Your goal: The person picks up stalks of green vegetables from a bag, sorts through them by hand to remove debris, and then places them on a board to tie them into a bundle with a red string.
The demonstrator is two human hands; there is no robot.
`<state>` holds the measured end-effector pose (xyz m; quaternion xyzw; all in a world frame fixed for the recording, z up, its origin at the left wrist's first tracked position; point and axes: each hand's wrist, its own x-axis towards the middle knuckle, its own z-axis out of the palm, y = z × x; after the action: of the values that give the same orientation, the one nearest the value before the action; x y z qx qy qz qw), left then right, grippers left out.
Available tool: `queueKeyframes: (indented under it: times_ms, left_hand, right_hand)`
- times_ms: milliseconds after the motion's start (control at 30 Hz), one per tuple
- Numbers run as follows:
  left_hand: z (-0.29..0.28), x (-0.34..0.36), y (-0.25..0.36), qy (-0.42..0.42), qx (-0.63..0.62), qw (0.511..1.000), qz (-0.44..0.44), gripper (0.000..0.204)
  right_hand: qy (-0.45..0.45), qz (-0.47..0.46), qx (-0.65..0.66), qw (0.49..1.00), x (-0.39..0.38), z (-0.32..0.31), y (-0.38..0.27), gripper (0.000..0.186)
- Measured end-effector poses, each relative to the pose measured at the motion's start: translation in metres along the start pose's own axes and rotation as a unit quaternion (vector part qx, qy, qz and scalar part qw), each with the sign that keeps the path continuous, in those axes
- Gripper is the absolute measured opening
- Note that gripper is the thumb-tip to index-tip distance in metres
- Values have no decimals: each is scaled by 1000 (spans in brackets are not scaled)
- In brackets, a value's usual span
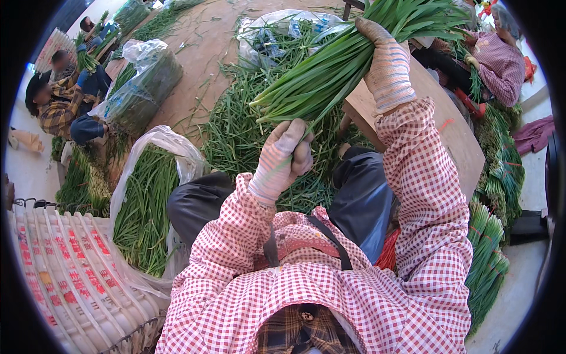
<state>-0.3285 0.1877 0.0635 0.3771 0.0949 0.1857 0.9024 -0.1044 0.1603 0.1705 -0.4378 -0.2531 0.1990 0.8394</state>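
A big bunch of garlic chives (330, 71), long flat green leaves, slants across the upper middle. Around it my right hand (386, 68), in a striped, soiled glove, is closed, with the thumb on top. The leaf tips point down to the left, just above my left hand (284, 156). That hand, gloved in the same stripes, has its fingers curled at the lower tips and pinches a few thin leaves there; its fingertips are partly hidden. Under both hands, a heap of loose chive leaves (236, 127) covers the floor between my knees.
A wooden board (439, 118) stands at my right, with tied chive bundles (486, 253) beyond it. Left are a clear bag of chives (147, 200), a white plastic basket (88, 277) and a packed bag (144, 88). Co-workers sit at far left (59, 109) and far right (498, 62).
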Motion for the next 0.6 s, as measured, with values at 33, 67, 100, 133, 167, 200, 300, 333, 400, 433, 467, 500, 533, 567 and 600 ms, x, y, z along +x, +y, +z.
queueKeyframes:
  times_ms: [33, 67, 100, 133, 167, 200, 300, 333, 400, 433, 467, 500, 533, 567, 600]
  left_hand:
    - [-5, -1, -5, -39, -21, 999, 11, 36]
    - [-6, -7, -13, 31, 68, 997, 16, 32]
    - [-16, -13, -21, 32, 163, 986, -23, 30]
    - [-39, -19, -31, 31, 255, 964, -62, 29]
    - [-69, -24, -44, 31, 347, 932, -98, 27]
    - [-125, -32, -76, 39, 546, 830, -106, 33]
    - [-158, -56, -82, -12, 747, 569, -344, 70]
    - [-119, -48, -67, -4, 722, 626, -294, 90]
    - [-75, -21, -55, 12, 606, 782, -143, 95]
    - [-62, -5, -59, 32, 417, 902, -107, 94]
    - [-38, 9, -51, 7, 196, 977, -85, 81]
    - [-14, 16, -44, 6, 76, 995, -61, 71]
    - [7, 20, -38, 6, -45, 998, -37, 61]
    - [19, 26, -35, 3, -167, 986, -14, 52]
    - [16, 34, -36, 4, -133, 991, 13, 44]
  right_hand:
    - [-13, -11, 2, 1000, -1, -1, -1, 23]
    - [-5, -9, -10, 1000, 1, -3, -3, 23]
    - [1, -6, -20, 1000, 4, -5, -4, 24]
    - [7, -3, -30, 1000, 9, -6, -7, 24]
    - [12, -2, -39, 999, 13, -4, -10, 25]
    - [21, -33, -25, 999, 15, 5, -14, 26]
    - [29, -67, 65, 995, 10, 19, -23, 17]
    - [26, -55, 56, 997, 12, 10, -26, 18]
    - [5, -17, 56, 998, 19, 1, -23, 21]
    - [7, 7, 60, 998, 22, 1, -20, 22]
    - [15, 28, 58, 998, 24, -5, -17, 23]
    - [20, 48, 58, 997, 26, -8, -15, 24]
    - [26, 39, 62, 997, 22, -5, -13, 23]
    - [29, 11, 48, 998, 18, -1, -13, 22]
    - [34, -13, 37, 999, 11, 3, -10, 22]
